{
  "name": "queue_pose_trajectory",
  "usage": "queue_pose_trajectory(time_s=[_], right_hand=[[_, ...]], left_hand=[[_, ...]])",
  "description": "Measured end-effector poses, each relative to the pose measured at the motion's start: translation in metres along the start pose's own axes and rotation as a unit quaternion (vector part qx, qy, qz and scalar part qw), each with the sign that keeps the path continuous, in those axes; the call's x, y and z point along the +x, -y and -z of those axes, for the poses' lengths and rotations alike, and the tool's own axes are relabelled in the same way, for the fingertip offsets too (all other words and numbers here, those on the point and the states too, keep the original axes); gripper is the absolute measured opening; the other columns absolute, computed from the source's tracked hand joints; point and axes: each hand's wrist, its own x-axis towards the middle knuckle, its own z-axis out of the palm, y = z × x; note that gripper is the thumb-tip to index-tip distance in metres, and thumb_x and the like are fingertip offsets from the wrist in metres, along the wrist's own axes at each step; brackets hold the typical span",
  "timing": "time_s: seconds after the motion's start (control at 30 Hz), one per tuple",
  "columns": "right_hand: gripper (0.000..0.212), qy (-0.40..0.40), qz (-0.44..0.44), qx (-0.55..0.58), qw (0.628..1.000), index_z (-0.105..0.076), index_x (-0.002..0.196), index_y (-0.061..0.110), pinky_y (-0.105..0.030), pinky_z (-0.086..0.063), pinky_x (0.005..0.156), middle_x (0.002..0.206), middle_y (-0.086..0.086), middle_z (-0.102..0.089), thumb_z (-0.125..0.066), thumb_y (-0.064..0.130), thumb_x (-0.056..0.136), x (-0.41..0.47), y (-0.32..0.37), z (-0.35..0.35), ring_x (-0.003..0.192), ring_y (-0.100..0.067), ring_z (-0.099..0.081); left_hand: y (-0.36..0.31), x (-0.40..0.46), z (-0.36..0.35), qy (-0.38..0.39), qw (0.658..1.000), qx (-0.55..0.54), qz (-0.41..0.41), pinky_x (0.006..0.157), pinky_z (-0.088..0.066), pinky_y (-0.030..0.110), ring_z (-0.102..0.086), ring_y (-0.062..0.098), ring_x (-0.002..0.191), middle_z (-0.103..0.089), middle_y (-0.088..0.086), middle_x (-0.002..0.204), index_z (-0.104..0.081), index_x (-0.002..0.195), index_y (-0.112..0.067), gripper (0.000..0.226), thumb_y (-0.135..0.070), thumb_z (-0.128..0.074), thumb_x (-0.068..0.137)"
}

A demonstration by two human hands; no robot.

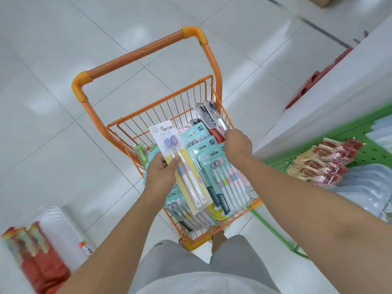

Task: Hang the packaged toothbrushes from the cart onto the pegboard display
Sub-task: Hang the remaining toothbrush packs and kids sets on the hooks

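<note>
An orange wire cart (161, 107) stands on the floor in front of me, filled with packaged toothbrushes. My left hand (162, 172) pinches a yellow-backed two-brush pack (186, 166) and holds it above the cart. My right hand (237, 145) grips a red and black toothbrush pack (212, 117) at the cart's far right corner. Teal multi-brush packs (224, 179) lie stacked beneath both hands. The green pegboard (373, 153) is at the right edge, with red and pink packs (326, 164) hanging on it.
A white shelf top (331, 85) runs along the right above the pegboard. A white wire rack (53, 211) and red packaged goods (31, 247) sit at lower left. White tiled floor (63, 60) spreads around the cart. My grey shorts (191, 268) fill the bottom.
</note>
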Motion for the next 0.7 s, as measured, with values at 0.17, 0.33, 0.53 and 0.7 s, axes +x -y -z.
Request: queue_pose_trajectory(time_s=[0.17, 0.33, 0.53, 0.7], right_hand=[[0.022, -0.005, 0.004, -0.040, 0.999, -0.054, 0.085, 0.012, -0.034, -0.041, 0.063, 0.083, -0.008, -0.053, -0.053, -0.009, 0.084, 0.003, 0.000, 0.001, 0.080, -0.030, -0.060], [0.006, -0.007, -0.009, -0.047, 0.999, -0.061, 0.092, 0.013, -0.031, -0.042, 0.063, 0.078, -0.004, -0.054, -0.059, 0.008, 0.091, 0.010, 0.000, 0.006, 0.070, -0.027, -0.057], [0.022, -0.106, -0.041, 0.042, 0.993, -0.052, 0.064, 0.012, -0.029, -0.027, 0.051, 0.064, -0.005, -0.054, -0.057, 0.009, 0.086, -0.009, 0.002, 0.023, 0.056, -0.027, -0.048], [0.023, -0.289, 0.021, 0.094, 0.952, -0.057, 0.062, 0.017, -0.029, -0.026, 0.049, 0.062, 0.001, -0.047, -0.060, 0.014, 0.085, -0.101, 0.021, 0.046, 0.056, -0.020, -0.043]], left_hand=[[0.000, -0.001, 0.001, 0.008, 1.000, -0.002, 0.013, 0.091, -0.056, 0.058, -0.072, 0.026, 0.099, -0.077, -0.004, 0.102, -0.067, 0.115, -0.030, 0.016, -0.027, -0.063, 0.099], [-0.005, -0.003, 0.001, -0.004, 1.000, 0.008, -0.001, 0.077, -0.061, 0.042, -0.072, 0.019, 0.096, -0.074, 0.001, 0.109, -0.042, 0.138, -0.030, 0.047, -0.023, -0.066, 0.097], [-0.006, -0.004, 0.004, -0.034, 0.995, 0.007, -0.093, 0.057, -0.061, 0.029, -0.067, -0.006, 0.085, -0.054, -0.018, 0.117, -0.025, 0.145, -0.043, 0.073, -0.009, -0.066, 0.095], [-0.011, 0.002, -0.003, 0.014, 0.990, 0.065, -0.121, 0.053, -0.053, 0.017, -0.059, -0.007, 0.062, -0.057, -0.011, 0.123, -0.062, 0.122, -0.037, 0.041, -0.005, -0.057, 0.097]])
